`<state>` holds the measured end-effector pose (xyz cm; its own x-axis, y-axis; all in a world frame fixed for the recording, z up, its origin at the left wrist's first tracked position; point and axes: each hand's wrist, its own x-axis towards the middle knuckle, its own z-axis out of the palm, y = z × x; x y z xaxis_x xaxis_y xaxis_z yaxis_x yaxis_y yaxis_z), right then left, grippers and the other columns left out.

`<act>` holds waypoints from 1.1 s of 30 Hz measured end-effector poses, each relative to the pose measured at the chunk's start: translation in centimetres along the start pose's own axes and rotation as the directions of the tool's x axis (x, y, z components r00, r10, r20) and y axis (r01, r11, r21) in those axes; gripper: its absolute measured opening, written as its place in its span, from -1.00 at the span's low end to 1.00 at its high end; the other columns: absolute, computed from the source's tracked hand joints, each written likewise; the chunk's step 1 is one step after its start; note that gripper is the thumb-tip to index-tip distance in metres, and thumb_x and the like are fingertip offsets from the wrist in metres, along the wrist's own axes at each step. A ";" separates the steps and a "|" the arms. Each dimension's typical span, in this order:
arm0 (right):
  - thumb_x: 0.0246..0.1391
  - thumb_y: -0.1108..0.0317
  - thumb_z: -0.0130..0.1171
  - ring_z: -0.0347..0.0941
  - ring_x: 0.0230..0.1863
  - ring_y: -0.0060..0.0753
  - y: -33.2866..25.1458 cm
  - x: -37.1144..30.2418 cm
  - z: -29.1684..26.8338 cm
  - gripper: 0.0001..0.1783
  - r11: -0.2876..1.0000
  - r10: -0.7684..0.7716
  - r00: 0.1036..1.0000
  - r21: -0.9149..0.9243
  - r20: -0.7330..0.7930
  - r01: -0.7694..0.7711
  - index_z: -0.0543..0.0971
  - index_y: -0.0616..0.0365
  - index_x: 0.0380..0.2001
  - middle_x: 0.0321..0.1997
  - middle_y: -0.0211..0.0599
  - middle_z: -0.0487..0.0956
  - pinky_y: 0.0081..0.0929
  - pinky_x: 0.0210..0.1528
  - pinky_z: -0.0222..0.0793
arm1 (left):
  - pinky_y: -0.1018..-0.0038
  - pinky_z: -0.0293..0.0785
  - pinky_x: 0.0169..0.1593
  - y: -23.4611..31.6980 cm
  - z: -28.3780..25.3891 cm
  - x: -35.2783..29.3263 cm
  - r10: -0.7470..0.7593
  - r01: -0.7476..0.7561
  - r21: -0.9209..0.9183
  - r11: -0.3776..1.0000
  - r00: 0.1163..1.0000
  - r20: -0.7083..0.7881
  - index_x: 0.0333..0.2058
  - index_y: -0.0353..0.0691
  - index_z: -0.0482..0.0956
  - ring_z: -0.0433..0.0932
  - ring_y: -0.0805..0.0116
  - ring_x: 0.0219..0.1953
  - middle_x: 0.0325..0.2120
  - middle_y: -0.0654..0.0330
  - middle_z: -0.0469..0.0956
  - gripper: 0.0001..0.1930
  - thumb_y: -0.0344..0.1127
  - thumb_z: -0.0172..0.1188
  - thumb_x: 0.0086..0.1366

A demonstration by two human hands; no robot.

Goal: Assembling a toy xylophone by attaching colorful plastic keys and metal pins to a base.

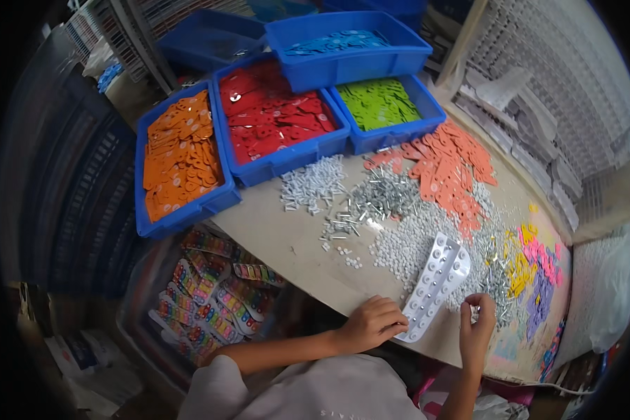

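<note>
A white foot-shaped plastic board lies slanted at the table's near edge. Rows of round studs and some shiny metal pieces show on it. My left hand is beside the board's narrow near end, fingers curled together and their tips at its left edge. Whatever they may hold is hidden. To the right of the board, my right hand is raised with thumb and fingertips drawn together in a pinch. Anything between them is too small to name. Beyond the board spread small white round pieces and silvery metal pins.
Blue bins hold orange pieces, red pieces, green pieces and blue pieces. Coral pieces and white pegs lie on the table. Yellow and purple pieces are at right. Multicoloured boards fill a lower container.
</note>
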<state>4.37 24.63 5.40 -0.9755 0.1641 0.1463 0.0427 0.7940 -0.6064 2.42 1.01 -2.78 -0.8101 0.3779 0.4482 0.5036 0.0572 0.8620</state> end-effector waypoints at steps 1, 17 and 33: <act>0.07 0.58 0.18 0.42 -0.18 -0.15 -0.4 1.3 -0.2 -0.91 0.983 -0.059 0.997 -0.175 -0.044 0.050 0.49 0.31 -0.34 -0.28 -0.17 0.51 -0.33 -0.06 0.32 | 0.33 0.36 -0.20 -0.1 0.0 0.1 -0.011 0.011 0.004 1.000 1.000 -0.001 -0.36 -0.18 0.59 0.50 0.24 -0.34 -0.46 0.24 0.49 -0.87 -0.39 0.39 0.15; 0.05 0.26 0.24 0.54 -0.17 -0.08 -21.2 27.0 22.0 -0.82 0.615 -0.670 0.732 -0.457 0.128 0.643 0.68 0.12 -0.40 -0.33 -0.17 0.64 -0.10 -0.14 0.39 | 0.27 0.40 0.06 -1.8 -1.4 1.1 0.053 0.050 0.400 0.915 0.969 -0.241 -0.11 -0.13 0.60 0.52 0.21 -0.04 -0.16 0.26 0.56 -0.69 -0.42 0.30 0.13; 0.03 0.47 0.14 0.66 -0.27 0.11 -24.5 26.3 24.8 -0.91 0.678 -0.555 0.770 -0.365 0.314 0.638 0.60 0.23 -0.46 -0.31 0.01 0.67 -0.05 -0.23 0.59 | 0.37 0.48 -0.07 -0.1 -37.0 -1.5 -0.089 0.758 0.448 0.474 0.548 -0.832 -0.21 -0.34 0.60 0.60 0.21 -0.20 -0.28 0.10 0.62 -0.86 -0.42 0.24 0.29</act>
<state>-27.64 -5.02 4.75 -0.8426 -0.4983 0.2041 -0.5146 0.8568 -0.0323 -7.54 -33.78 5.21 -0.7380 -0.5669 0.3659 -0.2408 0.7278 0.6421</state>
